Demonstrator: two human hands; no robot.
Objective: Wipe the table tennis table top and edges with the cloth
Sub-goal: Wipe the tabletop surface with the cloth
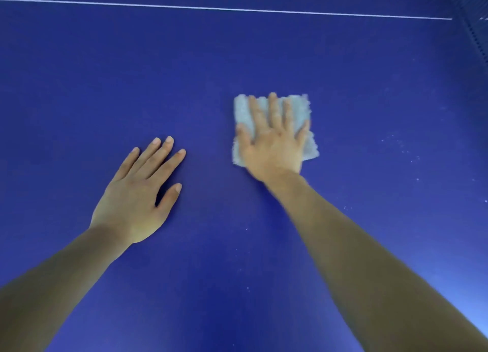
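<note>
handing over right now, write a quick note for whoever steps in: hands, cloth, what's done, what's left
Right hand: flat, fingers straight, pressing the cloth onto the table top.
Left hand: flat on the bare top, left of the cloth, holding nothing.
Done: cannot tell how much has been wiped.
Left: white specks lie right of the cloth, with a few nearer the person. The table's edges are out of view, so check them.
</note>
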